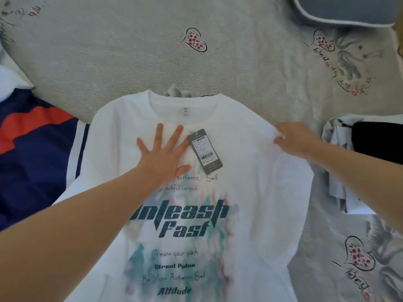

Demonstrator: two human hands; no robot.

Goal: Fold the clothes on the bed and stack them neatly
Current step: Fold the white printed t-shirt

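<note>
"Unleash Fast" white T-shirt [239, 192] on our bed [130, 51]: left hand [163, 153] pressing flat, fingers spread; right hand [294, 138] pinching its shoulder.

The bed [135, 51] wears a grey sheet printed with hearts and script. A white T-shirt [250, 171] lies flat at its near middle, a navy-and-red garment [32, 149] left, folded clothes [359, 149] right, a blue-grey pillow [349, 9] far right.

Under me spreads a pale grey crinkled bedsheet [135, 62] printed with flower-filled hearts, grey feathery shapes and looping script. At its far right corner I see a blue-grey cushion with white piping [349, 12]. Soft, even daylight falls across the fabric, casting faint shadows.
</note>
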